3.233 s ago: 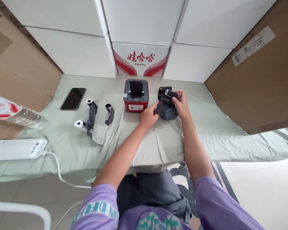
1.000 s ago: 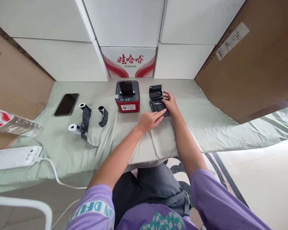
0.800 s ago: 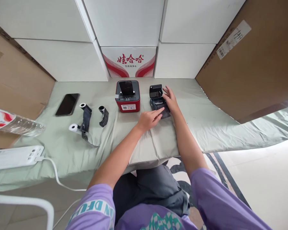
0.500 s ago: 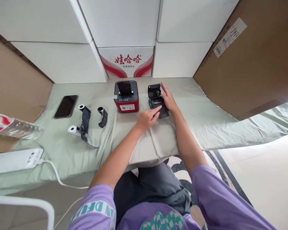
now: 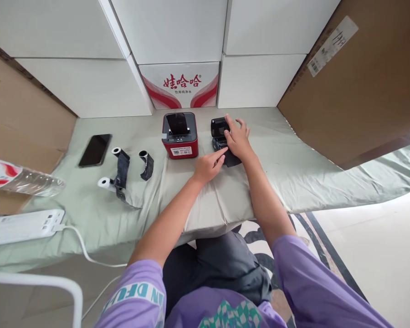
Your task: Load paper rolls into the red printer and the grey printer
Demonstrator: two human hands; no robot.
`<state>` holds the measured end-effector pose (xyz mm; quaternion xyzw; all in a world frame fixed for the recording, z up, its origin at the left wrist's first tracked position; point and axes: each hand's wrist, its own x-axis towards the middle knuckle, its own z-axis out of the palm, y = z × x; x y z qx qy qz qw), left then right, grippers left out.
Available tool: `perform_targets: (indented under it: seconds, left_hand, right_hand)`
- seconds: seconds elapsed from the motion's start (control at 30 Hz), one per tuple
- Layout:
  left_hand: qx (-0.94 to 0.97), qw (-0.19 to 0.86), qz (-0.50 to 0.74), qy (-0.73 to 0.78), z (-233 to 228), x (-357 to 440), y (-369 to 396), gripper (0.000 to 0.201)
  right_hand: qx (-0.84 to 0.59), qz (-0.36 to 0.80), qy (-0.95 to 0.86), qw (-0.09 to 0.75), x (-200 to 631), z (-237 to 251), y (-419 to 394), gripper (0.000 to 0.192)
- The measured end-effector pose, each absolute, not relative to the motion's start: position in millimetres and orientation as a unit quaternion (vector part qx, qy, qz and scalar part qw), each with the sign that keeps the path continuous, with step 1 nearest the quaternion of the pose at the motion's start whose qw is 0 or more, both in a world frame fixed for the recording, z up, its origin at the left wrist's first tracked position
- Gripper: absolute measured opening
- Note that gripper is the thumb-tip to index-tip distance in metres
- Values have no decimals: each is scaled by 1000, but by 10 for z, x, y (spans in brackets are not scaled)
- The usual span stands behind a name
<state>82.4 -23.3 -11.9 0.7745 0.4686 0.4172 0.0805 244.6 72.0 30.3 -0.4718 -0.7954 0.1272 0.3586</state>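
A small black device, which looks like a portable printer, lies on the cloth with its lid raised. A dark strip extends from its front. My left hand reaches in from the left, index finger stretched to the device's front edge and the other fingers partly curled. Over the device's right side is my right hand, fingers spread, with fingertips at the raised lid. It hides part of the opening and the strip. To the left stands a red and black box-shaped printer with a dark strip rising from its top.
Further left are rolls of dark ribbon, a smaller roll and a phone. A water bottle and a cabled white power bank lie at far left. White boxes line the back; a cardboard box stands right.
My right hand has shifted left over the device, its fingers now bent and more spread at the lid. My left hand stays nearly in place, index finger still at the device.
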Motion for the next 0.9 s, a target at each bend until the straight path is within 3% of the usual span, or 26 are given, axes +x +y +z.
perform_targets:
  seconds: [0.4, 0.7, 0.9]
  left_hand:
    - [769, 91, 425, 469, -90, 812, -235, 41]
    - [754, 113, 434, 479, -65, 819, -234, 41]
    - [746, 116, 420, 504, -39, 812, -232, 40]
  right_hand:
    - [-500, 115, -793, 328, 2373, 251, 702, 63]
    - [-575, 28, -794, 195, 2250, 458, 477, 68]
    - [-584, -2, -796, 157, 2159, 539, 599, 63]
